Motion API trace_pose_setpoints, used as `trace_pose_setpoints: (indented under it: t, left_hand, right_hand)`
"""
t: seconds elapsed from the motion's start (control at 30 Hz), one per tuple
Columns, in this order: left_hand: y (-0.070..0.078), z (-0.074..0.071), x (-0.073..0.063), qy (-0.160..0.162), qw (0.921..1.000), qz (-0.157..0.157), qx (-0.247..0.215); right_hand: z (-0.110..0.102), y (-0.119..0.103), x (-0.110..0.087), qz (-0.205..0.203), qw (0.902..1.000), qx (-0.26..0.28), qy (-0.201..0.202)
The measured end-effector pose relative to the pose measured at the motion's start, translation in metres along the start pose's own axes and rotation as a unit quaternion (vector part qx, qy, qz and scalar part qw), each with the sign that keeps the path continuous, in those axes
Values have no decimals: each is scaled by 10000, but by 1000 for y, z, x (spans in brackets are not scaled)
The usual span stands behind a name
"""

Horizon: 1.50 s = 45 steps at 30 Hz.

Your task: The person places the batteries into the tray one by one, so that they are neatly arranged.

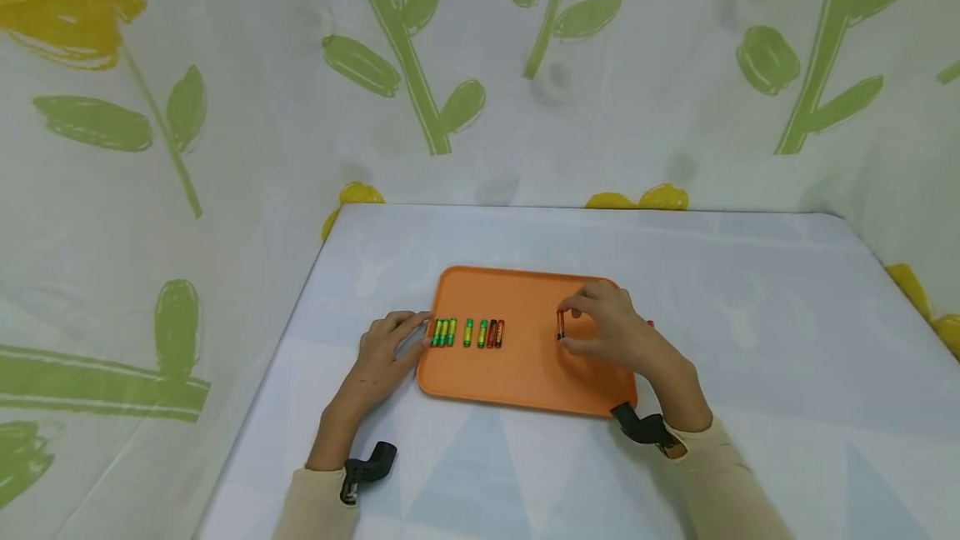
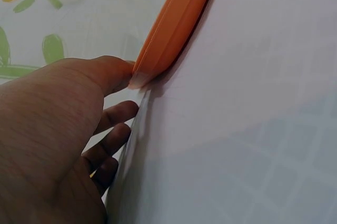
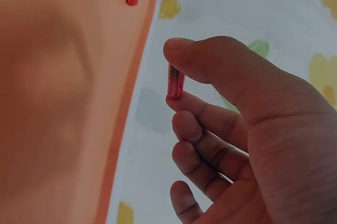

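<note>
An orange tray (image 1: 525, 386) lies on the table with a row of small batteries on its left half. Several are green and yellow, such as the green battery (image 1: 468, 332); beside them is a pair of red ones, including the red battery (image 1: 500, 333). Over the tray's right half, my right hand (image 1: 617, 330) pinches a red and black battery (image 3: 176, 80) end to end between thumb and index finger. My left hand (image 1: 384, 361) touches the tray's left edge with thumb and fingertips, its other fingers loosely bent in the left wrist view.
Just beyond the tray's right edge, a small red tip (image 1: 650, 324) shows, mostly hidden behind my right hand. The table (image 1: 780, 340) has a pale patterned cloth. A flower-print curtain (image 1: 255, 148) stands along the back and left sides.
</note>
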<state>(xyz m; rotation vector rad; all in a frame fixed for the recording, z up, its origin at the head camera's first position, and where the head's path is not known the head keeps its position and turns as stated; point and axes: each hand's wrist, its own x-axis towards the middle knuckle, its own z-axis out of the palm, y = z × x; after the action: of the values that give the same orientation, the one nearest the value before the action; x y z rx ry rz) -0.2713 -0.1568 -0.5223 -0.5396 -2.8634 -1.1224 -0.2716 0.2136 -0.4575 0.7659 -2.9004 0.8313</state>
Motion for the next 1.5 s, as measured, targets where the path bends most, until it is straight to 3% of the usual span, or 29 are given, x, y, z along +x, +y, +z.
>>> trace_pose_setpoints:
  t: [0.4,0.97,1.5]
  left_hand:
    - [0,-1,0,168,9997,194,9]
    - [-2,1,0,170,9996,204,87]
    - [1,0,-2,182,9996,196,112]
  right_hand:
    - [24,-13,12,-388,9987,-254,211]
    - [51,-28,24,62,9990,-433,-111]
    - [63,-30,26,-3,9994,-352,-26]
